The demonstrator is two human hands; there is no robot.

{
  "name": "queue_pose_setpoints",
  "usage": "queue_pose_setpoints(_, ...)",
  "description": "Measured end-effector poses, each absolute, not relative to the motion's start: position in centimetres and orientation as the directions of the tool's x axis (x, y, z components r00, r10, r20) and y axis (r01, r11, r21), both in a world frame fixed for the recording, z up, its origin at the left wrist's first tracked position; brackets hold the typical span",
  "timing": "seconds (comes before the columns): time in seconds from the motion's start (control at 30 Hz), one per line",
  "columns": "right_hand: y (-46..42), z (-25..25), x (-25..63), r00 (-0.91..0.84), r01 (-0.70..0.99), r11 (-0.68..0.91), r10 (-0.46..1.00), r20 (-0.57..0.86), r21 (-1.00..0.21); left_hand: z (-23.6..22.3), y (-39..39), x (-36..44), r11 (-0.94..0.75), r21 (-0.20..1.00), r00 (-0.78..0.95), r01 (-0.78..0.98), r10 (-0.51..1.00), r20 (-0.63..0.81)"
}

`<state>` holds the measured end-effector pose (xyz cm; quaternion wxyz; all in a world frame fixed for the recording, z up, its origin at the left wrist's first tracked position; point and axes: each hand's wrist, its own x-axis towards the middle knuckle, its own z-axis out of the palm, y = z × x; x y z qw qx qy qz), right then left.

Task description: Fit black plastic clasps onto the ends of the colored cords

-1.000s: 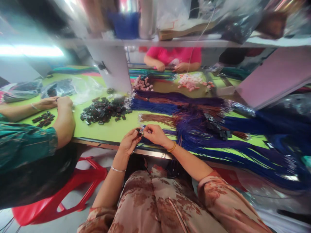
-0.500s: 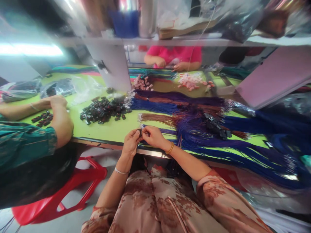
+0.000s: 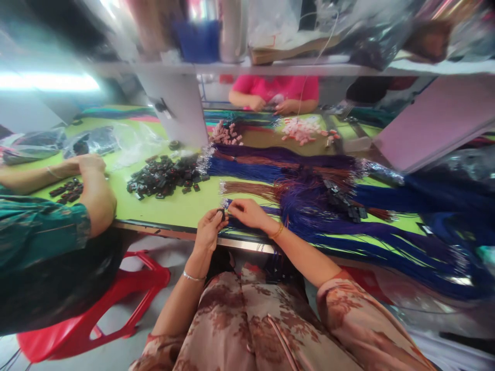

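My left hand (image 3: pixel 208 229) pinches a small black connector housing (image 3: pixel 221 213) between thumb and fingers, just above the table's front edge. Right beside it, my right hand (image 3: pixel 249 212) has its fingertips closed at the metal-tipped ends of the blue-purple wires (image 3: pixel 266 209); whatever lies between them is too small to make out. Behind my hands runs a bundle of brown wires (image 3: pixel 251 189) with silvery terminals at its left end. A heap of black connector housings (image 3: pixel 164 175) lies on the green tabletop to the left.
More blue wire bundles (image 3: pixel 386 237) spread rightward, some over the table edge. Black housings (image 3: pixel 350 206) lie among them. A co-worker's arm (image 3: pixel 95 190) is at left, above a red stool (image 3: pixel 143 299). Across the table sits a person in pink (image 3: pixel 274 90). A loaded shelf (image 3: pixel 270 67) spans above.
My right hand has drawn slightly away from the left hand, toward the wire ends. The black housing in my left hand now shows more clearly.
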<state>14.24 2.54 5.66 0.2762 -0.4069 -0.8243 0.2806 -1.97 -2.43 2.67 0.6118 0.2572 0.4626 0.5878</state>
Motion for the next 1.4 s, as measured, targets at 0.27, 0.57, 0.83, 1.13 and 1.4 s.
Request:
queue_pose_setpoints(0.27,7.0,3.8,17.6,-0.444,0.823,0.398,0.896,-0.022,-0.404,2.7,-1.8,-2.9,0.223,0.857,-0.069,-0.464,0.955,-0.287)
queue_pose_setpoints(0.57,6.0,4.5,17.2,-0.453,0.858,0.455,0.889,0.066,-0.239,2.7,-1.8,-2.6,0.226,0.833,-0.076,-0.505,0.95,-0.304)
queue_pose_setpoints(0.83,6.6,5.4,15.7,-0.47,0.82,0.457,0.881,0.05,-0.344,2.5,-1.7,-1.9,0.208,0.823,-0.063,-0.528,0.957,-0.283)
queue_pose_setpoints(1.13,7.2,6.8,14.9,-0.505,0.798,0.483,0.862,0.036,-0.36,2.2,-1.8,-1.9,0.192,0.815,-0.055,-0.546,0.963,-0.264)
queue_pose_setpoints(1.4,7.3,7.3,13.5,-0.555,0.706,0.521,0.828,0.082,-0.48,2.2,-1.7,-1.5,0.19,0.803,-0.064,-0.565,0.96,-0.273)
